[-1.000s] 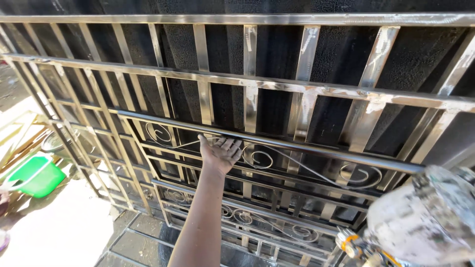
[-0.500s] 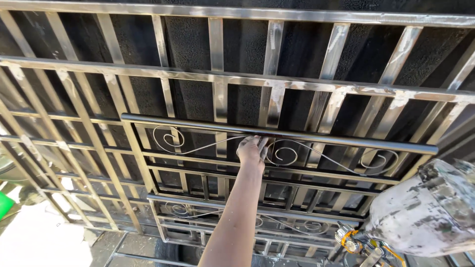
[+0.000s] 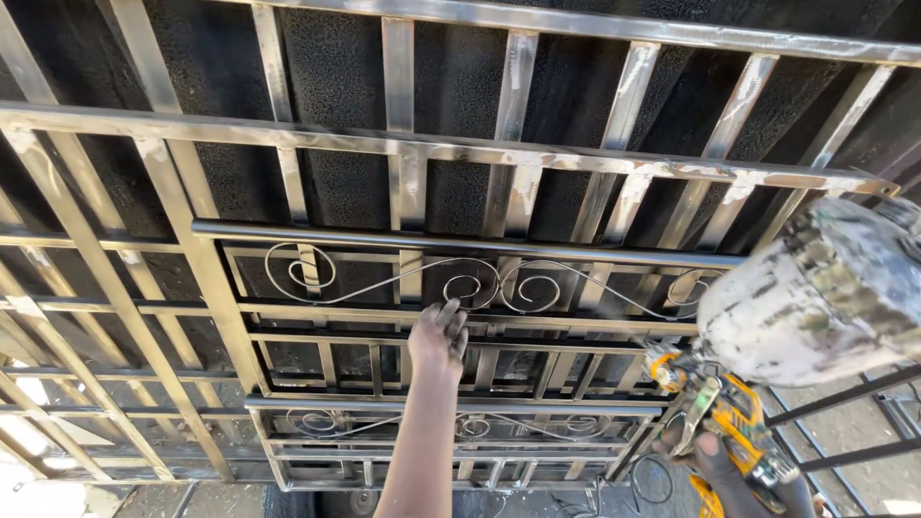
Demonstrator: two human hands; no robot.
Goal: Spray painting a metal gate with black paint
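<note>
Bare steel scrollwork grille (image 3: 480, 288), stacked centre: my left hand (image 3: 438, 338) rests open-palmed on its rail. Right hand (image 3: 739, 480) grips yellow paint-spattered spray gun (image 3: 729, 422), near right. Spraying stage; next needs steady aim.

Bare forearms, no sleeves; hands (image 3: 437, 338) ungloved, paint-smudged.

We have our left hand (image 3: 438, 338) out front on the grille (image 3: 460, 317), fingers just under the scrollwork (image 3: 489, 284). More grilles (image 3: 115, 288) are stacked to its left and behind it. Low at our right, our right hand (image 3: 734, 475) grips the spray gun (image 3: 715, 408), its cup (image 3: 815, 288) above, before the grille's right end.
</note>
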